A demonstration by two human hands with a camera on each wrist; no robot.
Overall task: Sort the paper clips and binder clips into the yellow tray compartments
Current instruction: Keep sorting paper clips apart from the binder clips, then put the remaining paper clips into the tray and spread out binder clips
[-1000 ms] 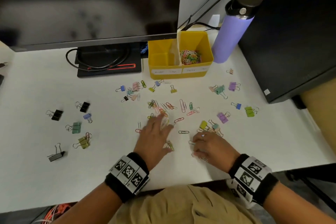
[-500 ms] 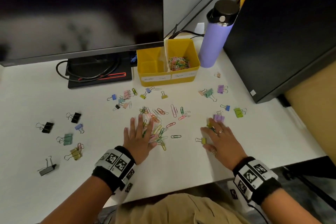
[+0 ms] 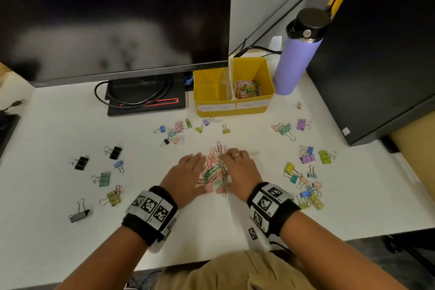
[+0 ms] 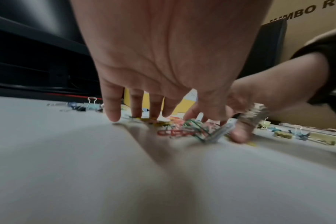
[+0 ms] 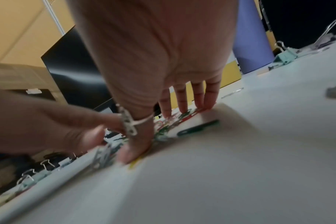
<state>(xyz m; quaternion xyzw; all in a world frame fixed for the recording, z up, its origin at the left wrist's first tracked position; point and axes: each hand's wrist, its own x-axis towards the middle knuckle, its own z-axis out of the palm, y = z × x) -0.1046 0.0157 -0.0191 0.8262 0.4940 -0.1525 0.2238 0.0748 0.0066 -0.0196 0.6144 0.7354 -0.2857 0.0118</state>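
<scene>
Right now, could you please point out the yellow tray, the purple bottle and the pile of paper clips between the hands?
yellow tray [image 3: 235, 110]: head view, front wall beneath the labels.
purple bottle [image 3: 294, 63]: head view, middle of its body.
pile of paper clips [image 3: 213, 172]: head view, centre of the heap.

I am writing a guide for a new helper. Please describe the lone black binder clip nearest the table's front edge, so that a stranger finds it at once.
Start at the yellow tray near the monitor, then look far left and toward the front edge of the white table. The black binder clip lies there alone, left of the left hand. Two other black clips lie farther back; this one is nearest the edge, below a yellow-green clip.
</scene>
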